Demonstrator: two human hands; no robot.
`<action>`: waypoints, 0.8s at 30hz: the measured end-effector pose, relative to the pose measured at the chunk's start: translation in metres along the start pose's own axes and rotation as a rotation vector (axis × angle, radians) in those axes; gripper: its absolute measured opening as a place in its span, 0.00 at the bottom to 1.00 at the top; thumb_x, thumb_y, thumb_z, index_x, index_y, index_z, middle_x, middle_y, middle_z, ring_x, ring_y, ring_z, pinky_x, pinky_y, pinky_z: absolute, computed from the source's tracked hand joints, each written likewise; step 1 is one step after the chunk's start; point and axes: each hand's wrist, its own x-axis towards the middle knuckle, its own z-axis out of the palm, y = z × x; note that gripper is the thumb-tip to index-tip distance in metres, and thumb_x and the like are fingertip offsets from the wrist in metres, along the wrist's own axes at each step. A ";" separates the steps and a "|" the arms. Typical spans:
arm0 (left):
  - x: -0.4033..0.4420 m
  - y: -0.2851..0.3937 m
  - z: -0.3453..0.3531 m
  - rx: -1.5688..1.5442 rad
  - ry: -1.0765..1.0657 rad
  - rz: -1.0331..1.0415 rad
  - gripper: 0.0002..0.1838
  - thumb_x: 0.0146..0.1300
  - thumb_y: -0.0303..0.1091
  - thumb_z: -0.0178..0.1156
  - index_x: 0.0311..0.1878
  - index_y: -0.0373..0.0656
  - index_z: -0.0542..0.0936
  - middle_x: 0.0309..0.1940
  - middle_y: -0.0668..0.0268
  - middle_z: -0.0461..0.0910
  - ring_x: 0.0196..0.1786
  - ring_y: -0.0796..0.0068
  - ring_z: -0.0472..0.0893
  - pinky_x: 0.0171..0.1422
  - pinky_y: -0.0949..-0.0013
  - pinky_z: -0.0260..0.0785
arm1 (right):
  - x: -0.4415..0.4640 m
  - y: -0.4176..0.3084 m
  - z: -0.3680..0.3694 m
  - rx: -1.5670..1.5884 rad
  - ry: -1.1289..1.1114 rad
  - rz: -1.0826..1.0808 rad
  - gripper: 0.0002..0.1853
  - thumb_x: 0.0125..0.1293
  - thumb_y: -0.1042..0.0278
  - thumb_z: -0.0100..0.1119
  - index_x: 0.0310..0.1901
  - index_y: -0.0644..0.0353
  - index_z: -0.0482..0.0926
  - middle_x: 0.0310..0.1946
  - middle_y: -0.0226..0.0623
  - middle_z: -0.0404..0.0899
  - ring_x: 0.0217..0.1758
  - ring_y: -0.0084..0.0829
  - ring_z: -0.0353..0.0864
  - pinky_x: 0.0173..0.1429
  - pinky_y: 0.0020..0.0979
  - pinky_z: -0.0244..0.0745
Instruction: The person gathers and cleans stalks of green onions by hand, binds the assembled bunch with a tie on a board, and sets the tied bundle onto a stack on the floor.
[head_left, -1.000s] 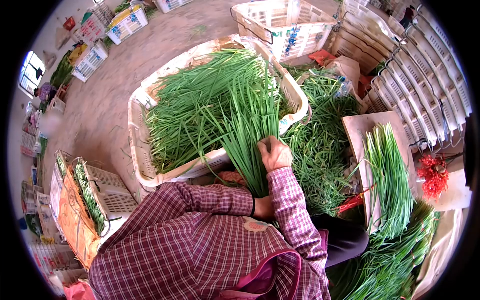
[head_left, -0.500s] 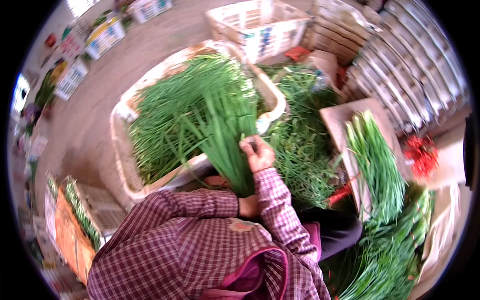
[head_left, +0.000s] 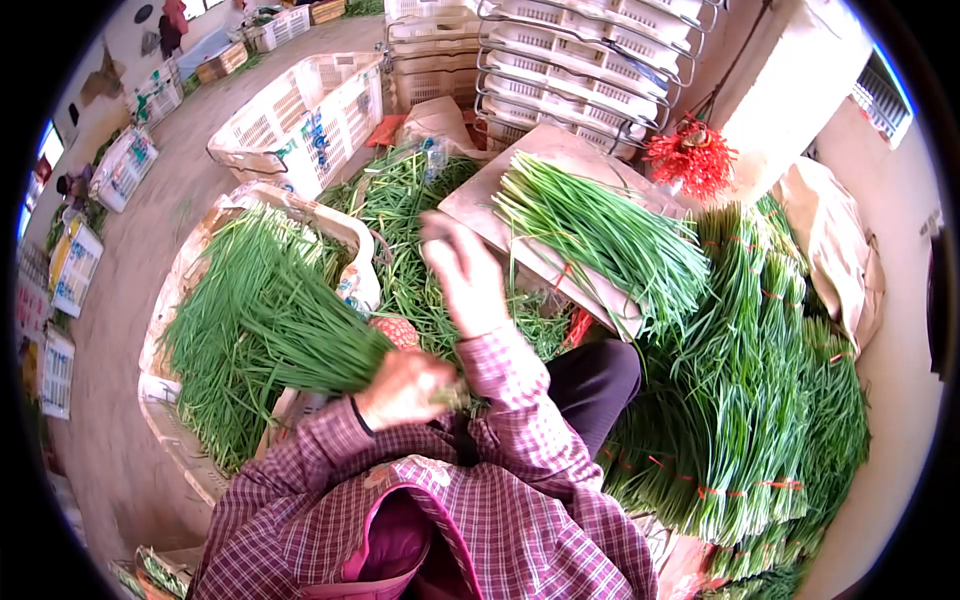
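Note:
My left hand (head_left: 405,388) is closed around the stem end of a bunch of garlic chives (head_left: 320,345). The long green leaves of this bunch spread leftward over the cream plastic basket (head_left: 160,345), where more garlic chives (head_left: 225,300) lie. My right hand (head_left: 462,270) is raised over loose green trimmings (head_left: 395,200), its fingers stretched out and blurred, with nothing seen in them. It is close to the left edge of a board (head_left: 465,205), on which a loose pile of garlic chives (head_left: 600,220) rests, pale ends toward the far left.
Tied bunches of garlic chives (head_left: 740,400) are heaped at my right, bound with red ties. A cluster of red ties (head_left: 692,158) hangs by the wall. Stacked white crates (head_left: 590,70) stand behind the board, and another crate (head_left: 310,120) stands beyond the basket.
My view has swung to the right. My right hand has left the chives at the basket and lifted toward the board. My left hand, mostly hidden before, now shows gripping the bunch.

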 end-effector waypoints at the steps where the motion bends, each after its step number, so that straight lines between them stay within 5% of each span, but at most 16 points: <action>1: 0.014 0.002 -0.028 -0.088 0.023 -0.063 0.03 0.52 0.30 0.65 0.27 0.44 0.80 0.22 0.69 0.80 0.21 0.81 0.77 0.26 0.75 0.72 | -0.002 -0.004 -0.019 0.020 0.050 0.077 0.23 0.66 0.62 0.56 0.61 0.59 0.72 0.52 0.42 0.77 0.51 0.31 0.78 0.55 0.31 0.73; 3: 0.043 0.014 -0.072 -0.384 0.224 -0.161 0.05 0.50 0.23 0.64 0.32 0.40 0.79 0.24 0.69 0.80 0.25 0.82 0.78 0.29 0.77 0.73 | -0.017 0.014 -0.039 0.228 0.075 0.071 0.33 0.64 0.59 0.59 0.69 0.57 0.62 0.60 0.46 0.72 0.59 0.36 0.74 0.62 0.36 0.69; 6: 0.078 0.047 -0.117 -0.535 0.436 -0.315 0.09 0.51 0.24 0.66 0.35 0.40 0.78 0.27 0.70 0.80 0.30 0.83 0.78 0.36 0.77 0.72 | -0.030 -0.014 -0.027 0.303 -0.071 -0.061 0.68 0.41 0.27 0.68 0.73 0.65 0.44 0.69 0.54 0.58 0.73 0.46 0.56 0.75 0.44 0.50; 9: 0.104 0.094 -0.143 -0.406 0.519 -0.135 0.09 0.51 0.22 0.66 0.36 0.39 0.78 0.30 0.69 0.80 0.33 0.82 0.79 0.41 0.76 0.72 | -0.027 -0.021 -0.002 0.170 -0.206 -0.167 0.73 0.32 0.35 0.78 0.73 0.66 0.41 0.71 0.55 0.50 0.75 0.47 0.52 0.76 0.43 0.48; 12: 0.121 0.117 -0.150 -0.604 0.606 0.019 0.09 0.51 0.23 0.65 0.36 0.37 0.77 0.30 0.67 0.80 0.35 0.79 0.79 0.43 0.75 0.72 | -0.019 -0.038 0.006 0.337 -0.136 -0.129 0.74 0.30 0.39 0.81 0.73 0.67 0.43 0.71 0.53 0.50 0.75 0.46 0.51 0.76 0.42 0.50; 16: 0.150 0.131 -0.151 -0.965 0.575 0.195 0.10 0.48 0.29 0.64 0.36 0.39 0.80 0.31 0.64 0.80 0.31 0.76 0.81 0.32 0.71 0.79 | -0.011 -0.056 -0.026 0.680 0.011 -0.098 0.58 0.36 0.61 0.81 0.69 0.65 0.56 0.60 0.42 0.71 0.63 0.32 0.72 0.68 0.34 0.66; 17: 0.152 0.136 -0.155 -0.956 0.479 0.177 0.13 0.54 0.28 0.59 0.43 0.39 0.74 0.30 0.65 0.77 0.37 0.74 0.79 0.46 0.68 0.75 | -0.008 -0.057 -0.042 0.475 0.071 -0.157 0.51 0.38 0.66 0.78 0.67 0.66 0.61 0.57 0.43 0.74 0.61 0.32 0.75 0.65 0.32 0.69; 21: 0.188 0.145 -0.160 -1.221 0.354 0.322 0.25 0.57 0.37 0.66 0.55 0.37 0.73 0.39 0.59 0.81 0.48 0.67 0.82 0.57 0.60 0.76 | -0.001 -0.111 -0.114 -0.231 0.218 -0.302 0.41 0.40 0.72 0.71 0.61 0.61 0.69 0.48 0.46 0.81 0.51 0.38 0.83 0.58 0.34 0.77; 23: 0.194 0.124 -0.154 -1.311 0.163 0.357 0.40 0.50 0.52 0.72 0.62 0.40 0.70 0.56 0.59 0.77 0.58 0.63 0.78 0.61 0.59 0.74 | 0.006 -0.118 -0.154 -0.558 0.303 -0.397 0.40 0.41 0.73 0.74 0.61 0.58 0.70 0.47 0.44 0.83 0.48 0.35 0.85 0.55 0.33 0.79; 24: 0.205 0.112 -0.143 -1.260 0.241 0.435 0.41 0.50 0.53 0.72 0.63 0.41 0.70 0.56 0.60 0.76 0.60 0.64 0.76 0.63 0.59 0.72 | 0.007 -0.125 -0.175 -0.672 0.309 -0.391 0.41 0.40 0.72 0.77 0.61 0.55 0.71 0.47 0.42 0.83 0.48 0.33 0.84 0.54 0.32 0.80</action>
